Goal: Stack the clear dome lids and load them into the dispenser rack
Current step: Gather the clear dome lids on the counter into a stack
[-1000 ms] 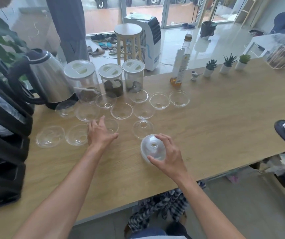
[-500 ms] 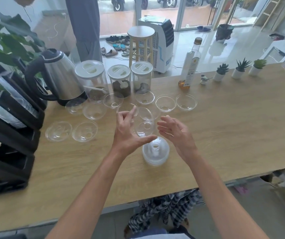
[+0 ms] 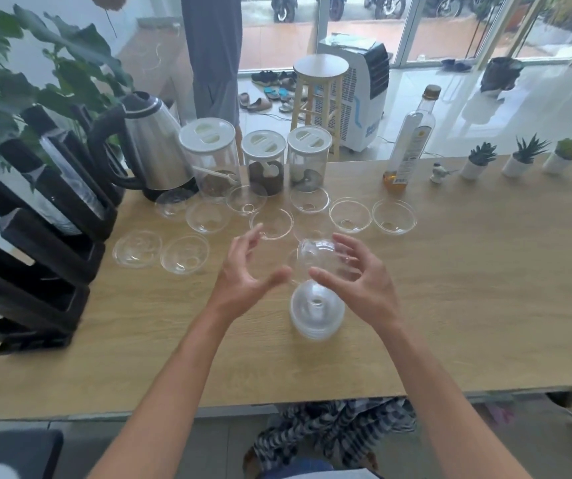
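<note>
A stack of clear dome lids [image 3: 316, 314] stands on the wooden table [image 3: 467, 305] in front of me. Just above it, my right hand [image 3: 360, 285] pinches a single clear dome lid [image 3: 326, 255], tilted on its side, between thumb and fingers. To the left of that lid my left hand [image 3: 245, 274] hovers with its fingers spread, holding nothing. Several loose dome lids [image 3: 184, 259] lie scattered farther back on the table. The black dispenser rack [image 3: 36, 236] stands at the left edge, with some clear lids in an upper slot.
A steel kettle [image 3: 155, 150] and three white-capped canisters [image 3: 264, 160] stand behind the loose lids. An oil bottle [image 3: 410, 143], a small figurine and three potted succulents [image 3: 478, 164] line the far edge. The table's near edge runs below my forearms.
My right hand let go of the stack and now holds one lid above it. My left hand came in from the lids on the left to the middle, fingers spread.
</note>
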